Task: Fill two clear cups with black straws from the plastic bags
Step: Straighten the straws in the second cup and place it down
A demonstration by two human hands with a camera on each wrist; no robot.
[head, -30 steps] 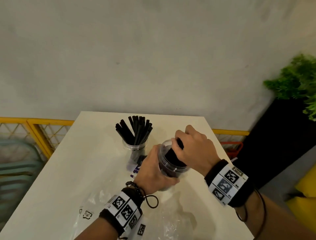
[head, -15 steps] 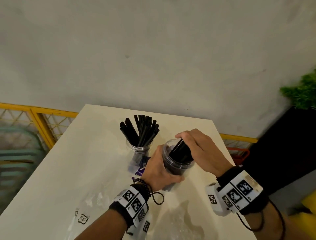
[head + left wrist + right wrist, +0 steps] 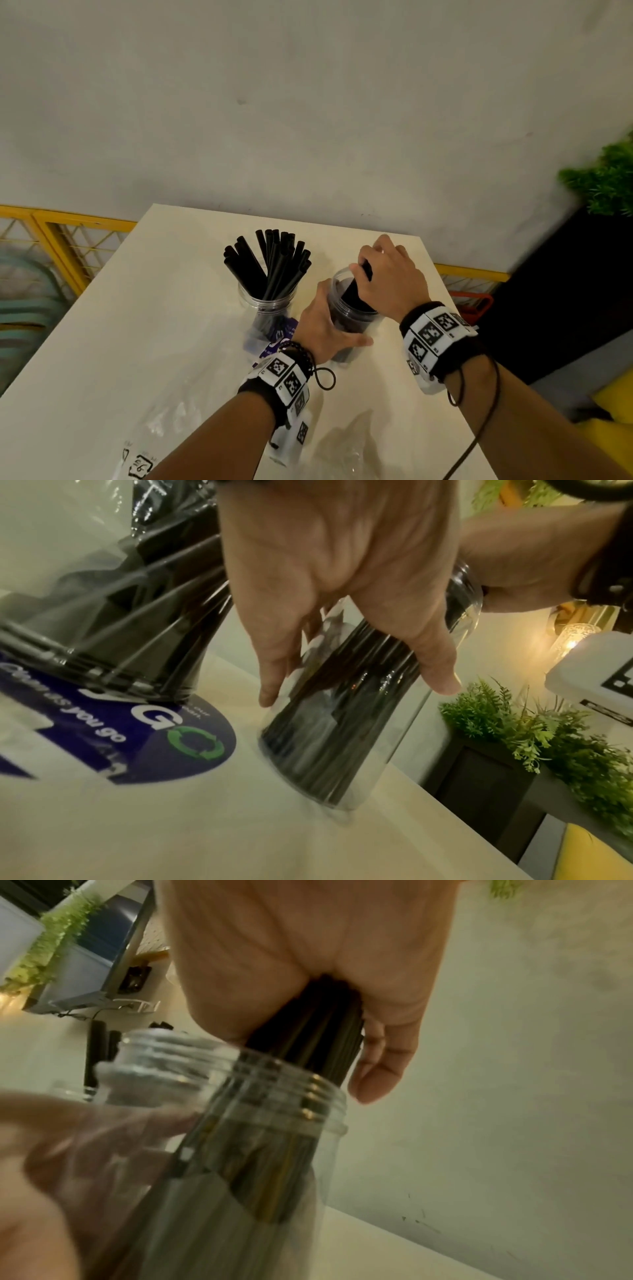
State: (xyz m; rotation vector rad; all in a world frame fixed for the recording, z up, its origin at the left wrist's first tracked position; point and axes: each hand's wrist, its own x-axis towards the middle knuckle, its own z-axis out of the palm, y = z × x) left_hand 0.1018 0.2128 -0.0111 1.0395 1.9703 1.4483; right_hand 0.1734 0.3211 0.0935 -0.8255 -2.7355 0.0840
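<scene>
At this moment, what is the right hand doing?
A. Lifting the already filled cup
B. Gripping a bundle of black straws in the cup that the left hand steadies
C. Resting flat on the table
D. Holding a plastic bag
B: the right hand grips the bundle of black straws standing in the cup that the left hand holds.

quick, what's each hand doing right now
Left hand: wrapped round the side of the clear cup, steadying it.
Right hand: gripping a bundle of black straws standing in that cup.
</scene>
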